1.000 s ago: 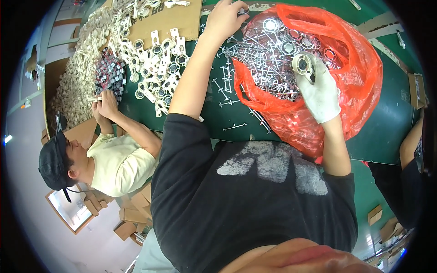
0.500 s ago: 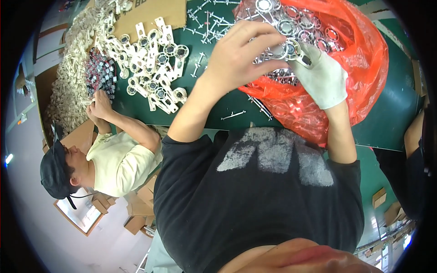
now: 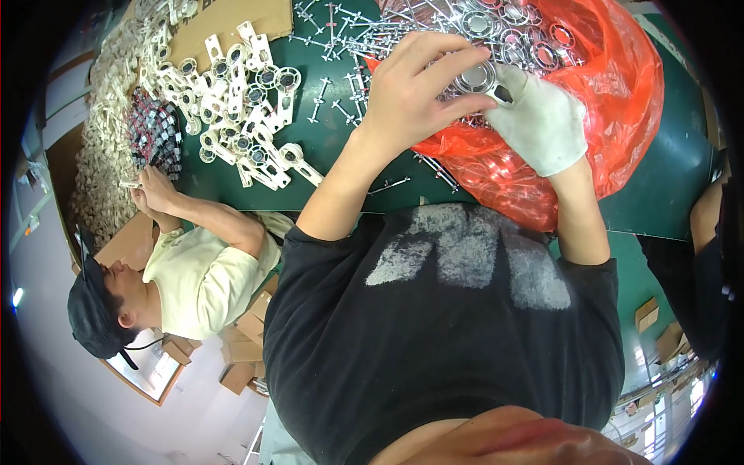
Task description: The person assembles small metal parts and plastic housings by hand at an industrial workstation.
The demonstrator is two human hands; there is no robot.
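My bare left hand (image 3: 411, 97) curves its thumb and fingers around the rim of a round chrome-coloured ring cover (image 3: 476, 77). Opposite it, my right hand (image 3: 541, 124), in a pale glove, is closed on a white plastic part (image 3: 503, 94) that sits against the cover. Only a small end of that part, with a dark slot, shows between the glove and the ring. Both hands are above an open red plastic bag (image 3: 515, 182) filled with shiny chrome ring pieces (image 3: 511, 39). My gloved fingertips are partly hidden behind the held pieces.
White plastic parts with round heads (image 3: 252, 116) lie heaped on the green table (image 3: 651, 194) at left. Chrome sprue sticks (image 3: 322, 101) are scattered between them and the bag. Farther left, another person (image 3: 209, 279) works by a pile of small wired parts (image 3: 155, 136). Cardboard (image 3: 232, 31) lies behind.
The chrome ring cover and the white part, seen side by side before, are now together, with the cover facing up over the white part's round head. The view has shifted slightly.
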